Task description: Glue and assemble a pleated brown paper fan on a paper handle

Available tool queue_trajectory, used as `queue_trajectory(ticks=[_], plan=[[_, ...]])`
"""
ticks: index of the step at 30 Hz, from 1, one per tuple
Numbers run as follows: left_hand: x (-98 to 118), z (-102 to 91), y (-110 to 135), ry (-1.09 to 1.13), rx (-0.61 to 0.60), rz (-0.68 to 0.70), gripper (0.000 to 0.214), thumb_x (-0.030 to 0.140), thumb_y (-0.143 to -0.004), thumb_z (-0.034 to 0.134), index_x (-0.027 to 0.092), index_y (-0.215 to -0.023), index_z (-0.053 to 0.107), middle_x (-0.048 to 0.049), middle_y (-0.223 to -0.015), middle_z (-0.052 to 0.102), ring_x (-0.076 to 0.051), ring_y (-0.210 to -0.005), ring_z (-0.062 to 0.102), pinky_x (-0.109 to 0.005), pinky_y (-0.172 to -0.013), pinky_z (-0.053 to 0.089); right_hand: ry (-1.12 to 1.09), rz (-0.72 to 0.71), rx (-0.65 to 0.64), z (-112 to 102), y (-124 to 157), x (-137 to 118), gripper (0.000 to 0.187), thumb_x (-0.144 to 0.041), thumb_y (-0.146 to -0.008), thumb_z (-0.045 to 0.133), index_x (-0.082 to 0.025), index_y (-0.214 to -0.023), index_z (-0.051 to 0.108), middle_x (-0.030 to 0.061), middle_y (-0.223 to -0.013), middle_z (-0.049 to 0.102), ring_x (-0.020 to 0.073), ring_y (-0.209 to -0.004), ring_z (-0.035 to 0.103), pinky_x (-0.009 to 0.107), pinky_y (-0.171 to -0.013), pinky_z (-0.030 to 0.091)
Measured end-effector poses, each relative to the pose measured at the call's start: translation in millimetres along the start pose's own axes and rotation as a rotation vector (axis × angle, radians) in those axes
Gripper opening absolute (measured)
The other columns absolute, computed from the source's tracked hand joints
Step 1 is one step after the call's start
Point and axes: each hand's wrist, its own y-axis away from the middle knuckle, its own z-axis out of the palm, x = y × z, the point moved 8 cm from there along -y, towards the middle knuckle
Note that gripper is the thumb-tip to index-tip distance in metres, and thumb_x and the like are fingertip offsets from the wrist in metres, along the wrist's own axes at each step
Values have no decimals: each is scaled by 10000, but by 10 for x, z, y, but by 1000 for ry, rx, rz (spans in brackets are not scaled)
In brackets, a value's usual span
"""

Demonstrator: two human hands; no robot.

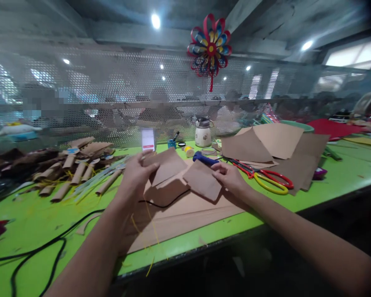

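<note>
My left hand (139,171) grips a piece of brown kraft paper (167,165) between thumb and fingers. A smaller piece of brown paper (203,180) is pinched in my right hand (230,177). The two pieces are held side by side over a larger brown paper sheet (185,218) lying on the green table. Just behind the right-hand piece is a blue-handled tool (204,158), its far part hidden. A black cord (165,205) crosses the sheet below the held pieces. Red-handled scissors (278,178) and yellow-handled scissors (270,184) lie to the right of my right hand.
Rolled brown paper tubes (78,171) with yellow string pile up at left. A black cable (57,238) loops at front left. A phone (148,139), blue pot (172,143) and white jug (203,133) stand at the back. Stacked brown paper (249,146) lies right. A mesh partition (117,90) rises behind.
</note>
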Motion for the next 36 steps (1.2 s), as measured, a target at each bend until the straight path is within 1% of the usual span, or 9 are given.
queue_trajectory(ticks=[4, 9, 13, 17, 20, 23, 29, 32, 36], plan=[[41, 98, 43, 111, -67, 19, 545, 273, -589, 762, 157, -1104, 628, -56, -930, 683, -197, -805, 623, -324, -738, 497, 2, -43, -116, 127, 36, -70, 235, -252, -664, 657, -142, -869, 690, -24, -532, 549, 129, -495, 485, 247, -493, 384], [-45, 460, 283, 9, -268, -91, 432, 290, -619, 746, 129, -1009, 657, -40, -827, 692, -182, -741, 625, -298, -704, 492, -22, -129, -19, -20, 88, -243, 192, -349, -776, 623, -159, -769, 652, 61, -798, 610, 179, -777, 541, 294, -696, 441], [-95, 694, 430, -120, -459, -52, 313, 282, -675, 701, 152, -959, 680, -29, -800, 692, -182, -741, 631, -285, -692, 493, -100, -110, -164, 106, 193, -324, 302, -446, -851, 530, -169, -870, 649, 7, -638, 571, 135, -572, 531, 256, -533, 446], [-114, 832, 497, -150, -594, 41, 282, 277, -727, 668, 162, -985, 674, -65, -1001, 682, -202, -924, 620, -297, -811, 486, -284, -7, -222, 203, 231, -278, 247, -384, -740, 678, -160, -842, 661, -34, -573, 550, 82, -451, 454, 211, -438, 379], [-178, 856, 535, -133, -609, 5, 479, 361, -804, 598, 177, -1242, 534, -78, -1006, 664, -186, -834, 635, -315, -739, 515, -332, 22, -55, -33, 88, -177, 234, -357, -707, 709, -157, -814, 652, -50, -574, 533, 67, -469, 447, 194, -453, 372], [-238, 823, 568, -207, -551, 21, 593, 406, -828, 551, 178, -1354, 402, -87, -996, 645, -181, -761, 634, -317, -654, 529, -323, 70, 188, -535, -130, 11, 264, -352, -726, 704, -157, -889, 634, -75, -551, 499, 58, -449, 431, 182, -439, 367], [-146, 819, 602, -642, -425, 415, 329, 338, -852, 501, 164, -1093, 645, -122, -1115, 595, -246, -1010, 577, -394, -893, 471, -158, 296, 531, -1573, -370, 491, 285, -314, -911, 549, -146, -1141, 559, 72, -1092, 602, 180, -888, 617, 364, -748, 534], [-136, 888, 640, -774, -476, 505, 292, 301, -863, 474, 189, -1032, 684, -121, -1164, 581, -266, -1095, 530, -422, -962, 426, -56, 381, 575, -1735, -403, 668, 321, -311, -908, 554, -156, -1189, 539, 87, -1177, 572, 211, -980, 598, 414, -815, 518], [-210, 923, 675, -901, -545, 481, 309, 323, -824, 532, 186, -1054, 686, -152, -1226, 557, -304, -1132, 513, -451, -967, 419, 81, 404, 547, -1543, -531, 789, 318, -308, -909, 553, -158, -1188, 539, 87, -1175, 574, 209, -975, 600, 411, -813, 519]])
